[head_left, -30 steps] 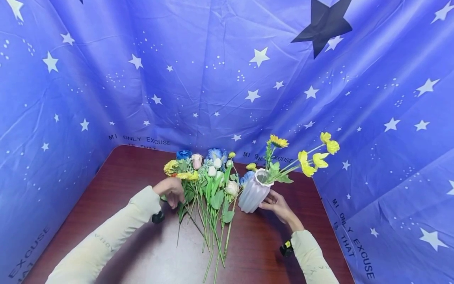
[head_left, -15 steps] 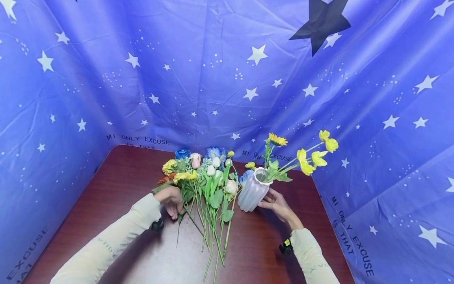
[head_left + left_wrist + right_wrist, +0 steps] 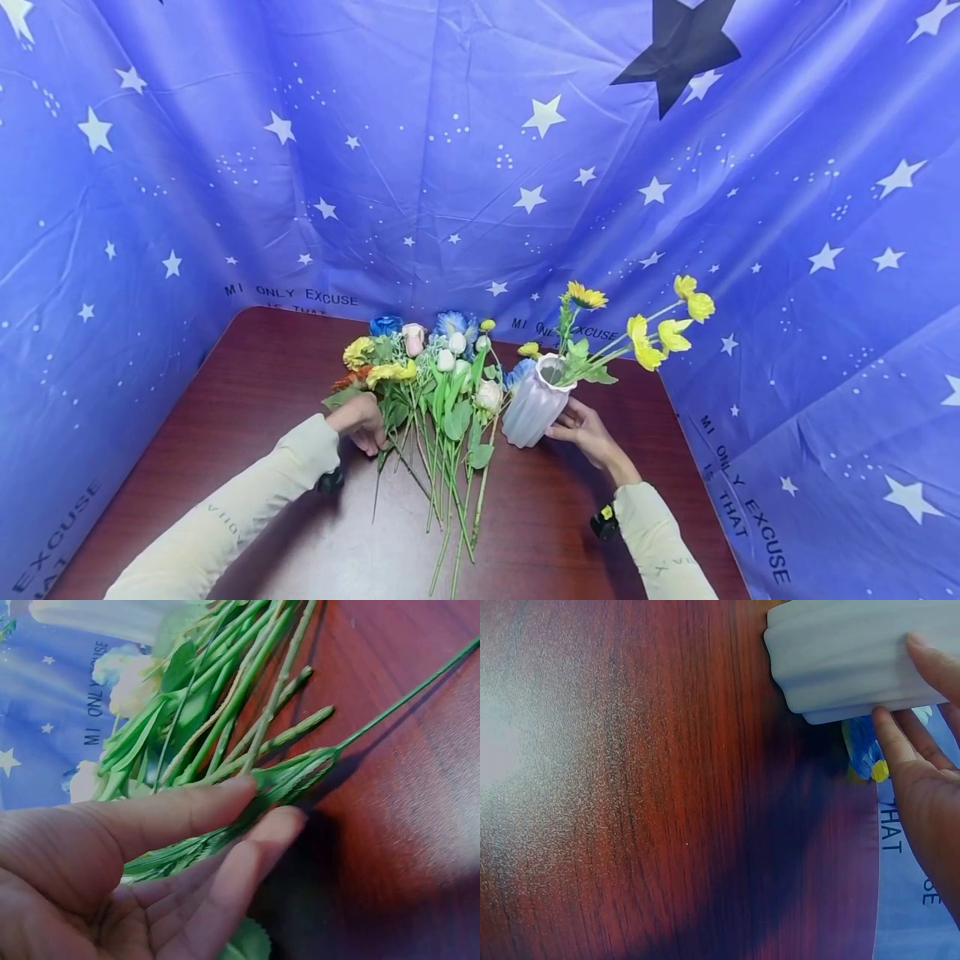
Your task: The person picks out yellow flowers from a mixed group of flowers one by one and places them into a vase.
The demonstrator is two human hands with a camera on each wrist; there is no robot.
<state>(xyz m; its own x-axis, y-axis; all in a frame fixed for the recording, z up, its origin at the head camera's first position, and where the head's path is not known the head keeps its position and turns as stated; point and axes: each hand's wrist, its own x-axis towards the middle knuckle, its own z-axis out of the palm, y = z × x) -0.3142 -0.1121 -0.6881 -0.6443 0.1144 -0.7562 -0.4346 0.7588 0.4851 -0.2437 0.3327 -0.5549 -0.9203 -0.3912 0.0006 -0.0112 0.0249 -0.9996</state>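
My left hand point(image 3: 363, 423) is at the left side of a heap of artificial flowers point(image 3: 442, 375). In the left wrist view its thumb and fingertips pinch a leafy green stem point(image 3: 296, 776), whose thin bare end points away over the table. The palm hides the stem's other end. My right hand point(image 3: 588, 437) grips a white ribbed vase point(image 3: 534, 410) low on its right side, thumb in front and fingers behind. The vase leans slightly right. From its mouth rise a sunflower point(image 3: 587, 296) and a spray of yellow flowers point(image 3: 648, 343) that leans far right.
Loose stems point(image 3: 457, 517) fan toward the near side of the brown table point(image 3: 547, 533). Orange point(image 3: 352, 379), blue point(image 3: 386, 326) and white blooms lie at the heap's far end. A blue flower point(image 3: 862, 742) lies behind the vase. Starry blue cloth point(image 3: 420, 167) walls the table's back and sides.
The left hand has drawn back slightly, exposing the orange flower, then its fingers have closed in a little on the stem. The right hand and vase stay in place.
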